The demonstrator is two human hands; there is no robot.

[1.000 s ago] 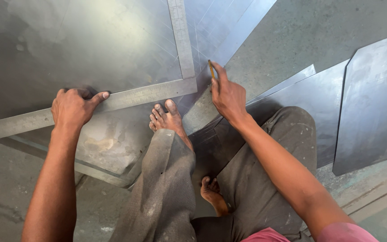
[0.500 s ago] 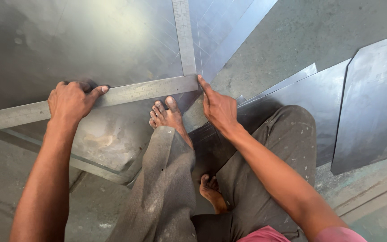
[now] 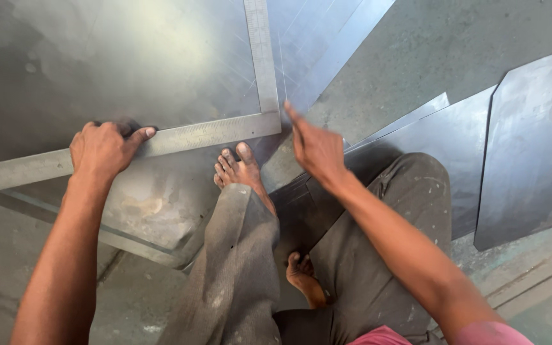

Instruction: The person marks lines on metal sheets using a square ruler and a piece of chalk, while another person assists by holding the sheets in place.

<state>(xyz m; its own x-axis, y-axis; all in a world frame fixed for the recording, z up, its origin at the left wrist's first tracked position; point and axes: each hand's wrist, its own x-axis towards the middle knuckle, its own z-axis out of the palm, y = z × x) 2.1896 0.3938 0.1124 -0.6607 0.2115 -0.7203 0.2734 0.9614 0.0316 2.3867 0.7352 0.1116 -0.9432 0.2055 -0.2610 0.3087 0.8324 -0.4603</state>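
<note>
We press a steel square flat on a metal sheet.

Our left hand clamps its fingers on the square's long arm, near the sheet's front edge. Our right hand hovers beside the corner, forefinger out, other fingers curled, holding nothing. Bare floor lies open to the right, before more plates.

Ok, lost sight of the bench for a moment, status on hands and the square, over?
Left hand pressing the steel framing square onto the metal sheet. Right hand off it, empty, finger out near the square's corner. Bare foot just below the blade.
</note>
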